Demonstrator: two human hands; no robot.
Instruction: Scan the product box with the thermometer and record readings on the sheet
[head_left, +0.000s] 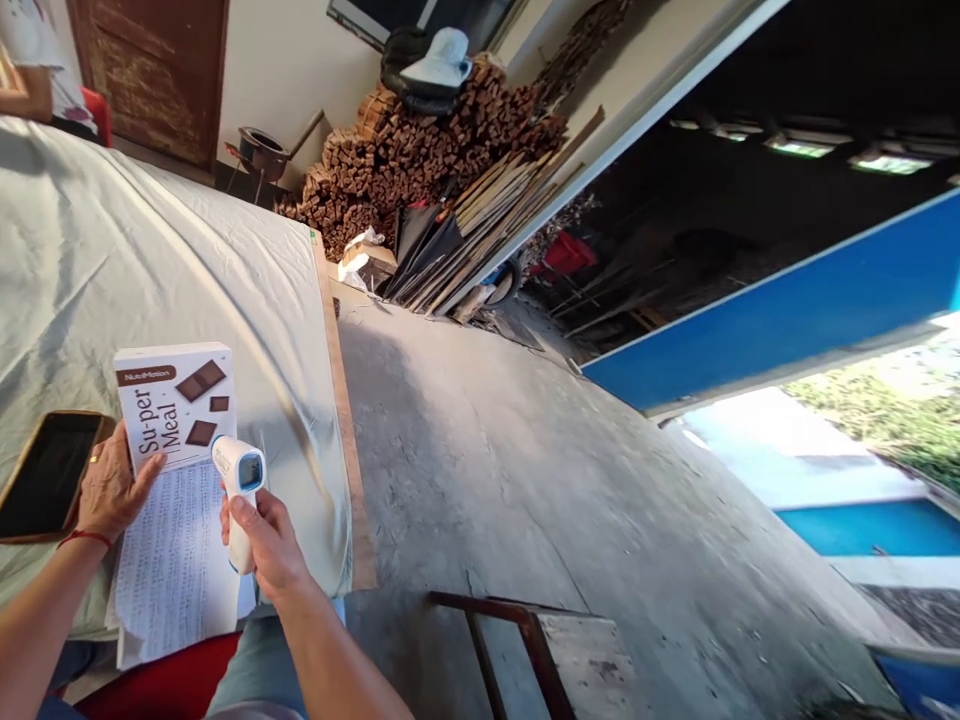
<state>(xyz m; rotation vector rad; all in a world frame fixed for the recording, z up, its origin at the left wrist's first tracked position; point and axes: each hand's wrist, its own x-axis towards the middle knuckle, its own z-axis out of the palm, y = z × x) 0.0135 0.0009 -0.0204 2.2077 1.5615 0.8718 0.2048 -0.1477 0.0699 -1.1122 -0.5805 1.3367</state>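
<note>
A cloth-covered table (112,250) stands beside a concrete floor (525,480), firewood (435,150) stacked behind. The right hand (270,545) grips a white thermometer (240,495) upright over a printed sheet (176,560). The left hand (109,490) lies flat and open on a box (176,405), beside a phone (45,475).
</note>
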